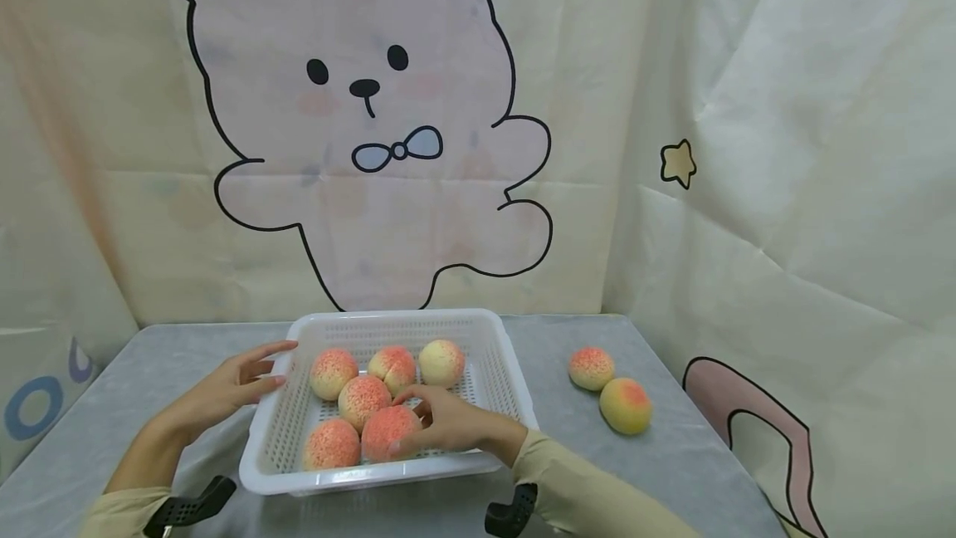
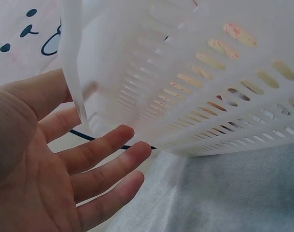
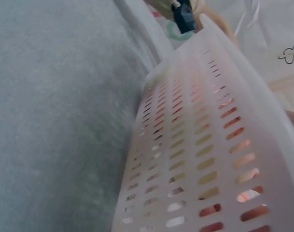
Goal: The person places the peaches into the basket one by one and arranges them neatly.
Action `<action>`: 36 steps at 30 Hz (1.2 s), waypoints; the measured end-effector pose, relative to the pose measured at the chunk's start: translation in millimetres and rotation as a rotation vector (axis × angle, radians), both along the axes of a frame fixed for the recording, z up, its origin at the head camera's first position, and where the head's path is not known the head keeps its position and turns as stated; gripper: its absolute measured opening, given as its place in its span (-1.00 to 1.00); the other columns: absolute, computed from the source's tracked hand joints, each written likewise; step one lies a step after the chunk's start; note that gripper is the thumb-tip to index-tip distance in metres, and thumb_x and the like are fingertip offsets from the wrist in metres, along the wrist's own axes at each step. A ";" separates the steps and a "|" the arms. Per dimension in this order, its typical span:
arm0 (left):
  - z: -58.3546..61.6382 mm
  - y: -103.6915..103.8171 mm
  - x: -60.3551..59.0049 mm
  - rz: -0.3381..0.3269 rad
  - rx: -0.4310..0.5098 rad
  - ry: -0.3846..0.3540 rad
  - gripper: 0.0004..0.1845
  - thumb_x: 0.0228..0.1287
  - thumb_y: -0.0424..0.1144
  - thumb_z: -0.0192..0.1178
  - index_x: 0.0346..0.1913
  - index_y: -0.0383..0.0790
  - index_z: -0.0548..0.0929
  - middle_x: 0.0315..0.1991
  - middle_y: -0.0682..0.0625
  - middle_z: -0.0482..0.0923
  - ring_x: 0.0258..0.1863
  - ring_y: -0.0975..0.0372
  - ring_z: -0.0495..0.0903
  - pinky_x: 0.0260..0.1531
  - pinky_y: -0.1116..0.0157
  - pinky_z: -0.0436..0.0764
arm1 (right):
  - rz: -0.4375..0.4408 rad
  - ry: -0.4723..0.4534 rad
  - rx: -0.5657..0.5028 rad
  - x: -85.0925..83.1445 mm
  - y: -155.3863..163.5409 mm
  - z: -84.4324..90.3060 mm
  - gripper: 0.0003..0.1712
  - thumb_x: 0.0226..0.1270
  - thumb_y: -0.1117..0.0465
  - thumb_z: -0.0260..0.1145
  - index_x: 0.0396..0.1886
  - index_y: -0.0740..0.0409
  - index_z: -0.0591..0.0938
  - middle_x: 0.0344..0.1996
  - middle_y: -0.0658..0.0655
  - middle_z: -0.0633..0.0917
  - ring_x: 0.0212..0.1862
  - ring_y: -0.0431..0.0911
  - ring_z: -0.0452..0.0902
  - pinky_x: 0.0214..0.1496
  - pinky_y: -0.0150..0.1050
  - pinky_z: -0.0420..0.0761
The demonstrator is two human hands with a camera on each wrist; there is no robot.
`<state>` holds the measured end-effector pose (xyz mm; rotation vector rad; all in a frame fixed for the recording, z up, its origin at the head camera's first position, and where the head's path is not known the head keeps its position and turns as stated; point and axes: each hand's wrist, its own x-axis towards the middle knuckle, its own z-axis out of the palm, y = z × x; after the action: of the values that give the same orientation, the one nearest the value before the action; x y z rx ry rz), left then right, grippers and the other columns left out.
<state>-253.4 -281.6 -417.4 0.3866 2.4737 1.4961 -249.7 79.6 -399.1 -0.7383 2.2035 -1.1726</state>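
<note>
In the head view a white plastic basket (image 1: pixel 515 405) with slotted walls stands on the table. Several pink-and-yellow peaches (image 1: pixel 334 374) lie in it. My right hand (image 1: pixel 456 422) reaches over the basket's right side and grips a redder peach (image 1: pixel 390 432) near the front wall, thumb and fingers on either side of it. My left hand (image 1: pixel 224 388) touches the basket's left rim with its thumb and forefinger. In the left wrist view the other fingers (image 2: pixel 110 169) of that hand spread loosely beneath the rim (image 2: pixel 72 53). The right wrist view mostly shows the basket's outer wall (image 3: pixel 185 106).
Two more peaches (image 1: pixel 626 406) sit together on the grey-covered table (image 1: pixel 553 347), right of the basket. Behind the table hangs a pale curtain (image 1: pixel 582 106) printed with a cartoon bear, and another curtain (image 1: pixel 807 189) runs along the right side.
</note>
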 end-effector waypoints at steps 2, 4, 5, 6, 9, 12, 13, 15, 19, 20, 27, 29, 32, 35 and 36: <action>-0.7 -0.5 -0.1 -0.002 0.001 -0.004 -0.26 0.52 -0.10 0.11 0.60 -0.21 0.06 0.43 -0.48 0.29 0.16 0.03 0.60 -0.01 0.02 0.68 | -0.002 -0.006 0.031 0.7 -1.4 0.3 -0.44 0.20 0.17 0.50 0.19 0.02 0.54 -0.28 -0.07 0.67 -0.31 -0.21 0.52 -0.32 -0.41 0.49; -0.7 -1.2 -0.4 -0.005 0.003 0.000 -0.26 0.52 -0.11 0.11 0.60 -0.21 0.06 0.43 -0.49 0.29 0.15 0.05 0.60 -0.01 0.04 0.68 | -0.011 -0.002 0.058 1.5 -2.5 0.4 -0.45 0.20 0.17 0.51 0.18 0.01 0.55 -0.24 -0.06 0.66 -0.25 -0.18 0.55 -0.28 -0.39 0.51; -0.4 -1.7 -0.5 -0.007 0.002 0.004 -0.26 0.52 -0.11 0.10 0.60 -0.21 0.06 0.43 -0.49 0.28 0.15 0.07 0.60 -0.02 0.06 0.67 | -0.014 0.003 0.070 1.5 -3.0 0.3 -0.45 0.20 0.16 0.51 0.18 0.01 0.55 -0.20 -0.06 0.66 -0.22 -0.17 0.56 -0.25 -0.38 0.53; 0.1 -2.3 -0.5 -0.011 0.004 0.009 -0.27 0.53 -0.12 0.10 0.60 -0.22 0.06 0.43 -0.49 0.28 0.15 0.08 0.60 -0.02 0.08 0.67 | -0.017 0.007 0.080 1.3 -3.5 0.1 -0.46 0.21 0.16 0.51 0.18 0.01 0.55 -0.17 -0.05 0.65 -0.19 -0.16 0.57 -0.23 -0.38 0.54; 1.7 -3.4 -0.6 -0.015 0.006 0.018 -0.27 0.53 -0.13 0.09 0.60 -0.22 0.06 0.44 -0.50 0.26 0.15 0.13 0.59 -0.02 0.12 0.65 | -0.016 0.024 0.099 0.5 -4.7 -1.2 -0.45 0.21 0.16 0.50 0.19 0.01 0.55 -0.08 -0.01 0.65 -0.14 -0.18 0.59 -0.18 -0.36 0.57; 2.8 -3.5 -0.2 -0.017 0.009 0.017 -0.27 0.53 -0.13 0.09 0.60 -0.23 0.06 0.45 -0.50 0.25 0.15 0.11 0.59 -0.02 0.11 0.65 | 0.003 0.022 0.104 -1.0 -5.6 -2.7 -0.46 0.24 0.16 0.48 0.21 0.03 0.56 0.04 0.02 0.63 -0.08 -0.19 0.61 -0.11 -0.36 0.58; 2.9 -3.4 0.1 -0.016 0.010 0.015 -0.27 0.53 -0.13 0.09 0.60 -0.23 0.06 0.45 -0.50 0.25 0.15 0.10 0.59 -0.02 0.10 0.65 | 0.012 0.019 0.103 -1.4 -5.8 -3.1 -0.47 0.25 0.16 0.47 0.21 0.03 0.56 0.09 0.03 0.63 -0.03 -0.18 0.61 -0.07 -0.36 0.59; 2.9 -3.1 0.6 -0.012 0.009 0.012 -0.27 0.53 -0.13 0.10 0.60 -0.23 0.06 0.45 -0.50 0.25 0.15 0.08 0.60 -0.02 0.09 0.66 | 0.030 0.011 0.097 -2.3 -6.1 -4.2 -0.48 0.27 0.16 0.45 0.22 0.04 0.56 0.17 0.02 0.60 0.09 -0.15 0.60 0.01 -0.36 0.59; 2.3 -2.6 1.3 -0.004 0.008 0.013 -0.27 0.52 -0.13 0.11 0.60 -0.22 0.06 0.44 -0.49 0.25 0.14 0.09 0.60 -0.02 0.08 0.66 | 0.068 0.005 0.087 -4.0 -6.3 -6.9 -0.50 0.33 0.16 0.41 0.25 0.01 0.56 0.28 -0.01 0.56 0.31 -0.08 0.51 0.15 -0.37 0.56; 2.0 -2.5 1.4 -0.002 0.008 0.012 -0.27 0.52 -0.12 0.11 0.60 -0.22 0.06 0.44 -0.49 0.25 0.14 0.10 0.60 -0.02 0.08 0.67 | 0.076 0.001 0.081 -4.5 -6.4 -7.7 -0.50 0.35 0.16 0.40 0.27 0.01 0.56 0.30 -0.01 0.56 0.33 -0.07 0.49 0.17 -0.36 0.56; -0.1 -1.4 1.2 -0.001 0.014 0.008 -0.27 0.52 -0.12 0.10 0.60 -0.21 0.07 0.44 -0.48 0.26 0.17 0.07 0.58 -0.01 0.07 0.66 | 0.123 -0.021 0.084 -4.6 -6.3 -9.7 -0.43 0.44 0.13 0.31 0.40 0.02 0.45 0.40 0.01 0.47 0.39 -0.08 0.42 0.26 -0.36 0.50; -0.4 -0.9 1.3 0.001 0.011 0.009 -0.27 0.52 -0.12 0.10 0.60 -0.21 0.07 0.44 -0.49 0.26 0.18 0.04 0.58 0.00 0.06 0.66 | 0.132 -0.015 0.087 -4.1 -5.8 -9.5 -0.42 0.45 0.14 0.29 0.42 0.03 0.43 0.42 0.02 0.46 0.41 -0.08 0.41 0.27 -0.37 0.50; -0.6 -0.5 1.3 0.002 0.010 0.010 -0.27 0.52 -0.11 0.11 0.60 -0.20 0.08 0.44 -0.49 0.26 0.19 0.01 0.58 0.00 0.05 0.66 | 0.140 -0.010 0.084 -3.6 -4.9 -8.9 -0.42 0.46 0.15 0.28 0.43 0.04 0.42 0.42 0.04 0.45 0.41 -0.07 0.41 0.28 -0.37 0.50; -0.6 -0.3 1.2 0.004 0.007 0.012 -0.27 0.52 -0.11 0.10 0.60 -0.19 0.07 0.45 -0.49 0.24 0.21 -0.03 0.57 0.01 0.03 0.66 | 0.137 -0.013 0.081 -3.3 -4.1 -8.1 -0.42 0.46 0.16 0.28 0.43 0.05 0.42 0.41 0.03 0.46 0.40 -0.08 0.41 0.28 -0.36 0.50; -0.5 -0.2 1.2 0.004 0.007 0.012 -0.27 0.52 -0.11 0.10 0.60 -0.19 0.07 0.46 -0.49 0.23 0.21 -0.04 0.57 0.01 0.02 0.66 | 0.136 -0.015 0.081 -3.4 -3.9 -8.0 -0.41 0.46 0.16 0.28 0.44 0.05 0.41 0.41 0.03 0.46 0.39 -0.09 0.41 0.28 -0.36 0.49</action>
<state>-252.1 -281.8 -417.8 0.3938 2.4805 1.5083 -253.1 75.7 -407.1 -0.8282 2.1391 -1.0128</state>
